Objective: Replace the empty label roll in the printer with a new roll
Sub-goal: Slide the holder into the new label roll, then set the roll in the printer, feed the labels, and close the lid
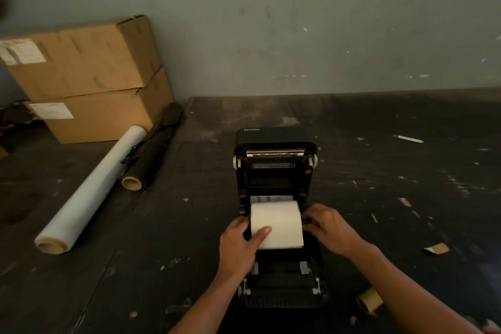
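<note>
A black label printer stands open on the dark table, its lid tilted up and back. A full white label roll lies across its roll bay. My left hand grips the roll's left end, thumb resting on the front of the paper. My right hand is at the roll's right end, fingers curled against the black roll holder there. An empty brown cardboard core lies on the table to the printer's right, near my right forearm.
Two stacked cardboard boxes stand at the back left against the wall. A roll of clear stretch film and a black-wrapped roll lie beside them. Paper scraps litter the table at right.
</note>
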The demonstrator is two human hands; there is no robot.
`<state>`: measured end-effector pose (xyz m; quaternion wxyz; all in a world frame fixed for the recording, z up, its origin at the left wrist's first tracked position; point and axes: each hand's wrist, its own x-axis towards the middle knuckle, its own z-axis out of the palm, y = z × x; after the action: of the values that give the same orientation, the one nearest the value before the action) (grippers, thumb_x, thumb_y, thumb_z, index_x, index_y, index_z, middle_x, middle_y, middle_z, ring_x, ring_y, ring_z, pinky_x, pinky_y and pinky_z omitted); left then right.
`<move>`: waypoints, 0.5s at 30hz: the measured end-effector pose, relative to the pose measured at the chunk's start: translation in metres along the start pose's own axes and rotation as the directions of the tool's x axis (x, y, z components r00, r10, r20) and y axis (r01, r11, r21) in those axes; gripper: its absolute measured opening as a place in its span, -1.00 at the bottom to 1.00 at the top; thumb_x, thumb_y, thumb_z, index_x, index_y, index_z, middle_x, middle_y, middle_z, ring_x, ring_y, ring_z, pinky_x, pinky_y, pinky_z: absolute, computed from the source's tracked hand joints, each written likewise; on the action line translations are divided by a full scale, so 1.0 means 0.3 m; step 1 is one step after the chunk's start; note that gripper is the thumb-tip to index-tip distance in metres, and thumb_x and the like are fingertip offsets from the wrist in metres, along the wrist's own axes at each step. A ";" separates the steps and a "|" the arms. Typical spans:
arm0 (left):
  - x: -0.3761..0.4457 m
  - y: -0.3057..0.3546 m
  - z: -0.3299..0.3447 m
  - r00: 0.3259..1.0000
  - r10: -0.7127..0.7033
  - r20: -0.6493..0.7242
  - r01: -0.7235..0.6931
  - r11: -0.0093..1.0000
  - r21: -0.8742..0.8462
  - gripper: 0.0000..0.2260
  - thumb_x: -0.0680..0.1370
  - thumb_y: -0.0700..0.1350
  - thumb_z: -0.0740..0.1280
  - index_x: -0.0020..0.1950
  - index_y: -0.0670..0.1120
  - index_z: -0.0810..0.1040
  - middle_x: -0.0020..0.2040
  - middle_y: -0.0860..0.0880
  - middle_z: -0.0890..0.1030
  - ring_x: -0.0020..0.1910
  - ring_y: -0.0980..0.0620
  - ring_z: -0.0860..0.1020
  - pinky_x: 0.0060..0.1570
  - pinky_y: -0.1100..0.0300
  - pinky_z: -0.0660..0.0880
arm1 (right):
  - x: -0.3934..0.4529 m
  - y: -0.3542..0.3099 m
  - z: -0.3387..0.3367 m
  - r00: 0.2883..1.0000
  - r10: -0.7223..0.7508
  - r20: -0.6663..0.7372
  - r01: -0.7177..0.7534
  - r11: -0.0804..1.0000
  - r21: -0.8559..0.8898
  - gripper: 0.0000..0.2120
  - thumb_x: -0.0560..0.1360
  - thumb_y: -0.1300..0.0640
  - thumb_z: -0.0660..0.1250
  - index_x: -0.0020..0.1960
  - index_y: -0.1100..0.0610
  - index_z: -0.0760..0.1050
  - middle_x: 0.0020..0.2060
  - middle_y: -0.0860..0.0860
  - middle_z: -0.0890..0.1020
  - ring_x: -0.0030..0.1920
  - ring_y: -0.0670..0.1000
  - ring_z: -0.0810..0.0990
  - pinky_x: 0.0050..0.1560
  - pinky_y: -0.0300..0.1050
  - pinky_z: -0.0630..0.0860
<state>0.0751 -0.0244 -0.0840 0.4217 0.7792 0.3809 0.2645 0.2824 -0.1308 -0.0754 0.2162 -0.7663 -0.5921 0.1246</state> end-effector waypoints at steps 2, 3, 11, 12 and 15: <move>0.003 -0.005 0.001 1.000 0.017 0.003 -0.017 1.000 0.006 -0.62 0.47 0.07 0.42 0.20 -0.10 0.60 0.08 0.03 0.58 0.00 0.19 0.54 -0.11 0.55 0.40 | 0.000 -0.004 0.004 1.000 0.010 -0.015 -0.010 1.000 -0.016 -0.76 0.52 0.17 0.31 0.17 0.08 0.54 0.10 0.00 0.53 -0.02 -0.19 0.47 0.05 -0.35 0.42; 0.003 -0.008 0.002 1.000 0.027 0.006 -0.027 1.000 0.012 -0.62 0.47 0.08 0.42 0.20 -0.10 0.60 0.09 0.03 0.59 0.01 0.18 0.55 -0.09 0.53 0.41 | -0.001 -0.007 0.005 1.000 0.016 -0.020 -0.017 1.000 -0.021 -0.76 0.51 0.17 0.31 0.17 0.08 0.54 0.11 0.00 0.53 -0.02 -0.19 0.47 0.06 -0.33 0.43; -0.014 -0.033 0.027 0.997 0.054 -0.048 -0.051 0.997 0.064 -0.44 0.46 0.15 0.39 0.40 -0.06 0.44 0.23 0.04 0.55 0.22 0.09 0.52 0.24 0.17 0.46 | -0.062 -0.029 0.036 0.994 0.104 -0.035 -0.103 0.995 0.014 -0.61 0.51 0.20 0.31 0.33 0.06 0.42 0.28 -0.02 0.44 0.16 -0.10 0.52 0.19 -0.23 0.49; -0.015 -0.033 0.028 0.998 0.038 -0.056 -0.033 0.996 0.081 -0.37 0.46 0.18 0.38 0.45 -0.06 0.37 0.27 0.04 0.53 0.26 0.08 0.48 0.31 0.08 0.43 | -0.069 -0.034 0.042 0.992 0.116 -0.041 -0.115 0.993 0.021 -0.59 0.52 0.20 0.30 0.35 0.05 0.41 0.30 -0.02 0.43 0.19 -0.09 0.51 0.21 -0.20 0.49; -0.012 -0.037 0.027 0.999 0.013 -0.043 -0.008 0.993 0.117 -0.29 0.40 0.36 0.27 0.44 0.01 0.37 0.28 0.00 0.56 0.25 0.03 0.51 0.29 -0.05 0.45 | -0.073 -0.046 0.047 0.987 0.161 -0.013 -0.161 0.987 0.004 -0.58 0.52 0.19 0.28 0.37 0.06 0.38 0.33 -0.01 0.41 0.24 -0.05 0.50 0.26 -0.16 0.47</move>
<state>0.0749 -0.0272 -0.0980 0.3656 0.7986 0.4007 0.2608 0.2584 -0.1465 -0.0825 0.2102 -0.8122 -0.5265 0.1374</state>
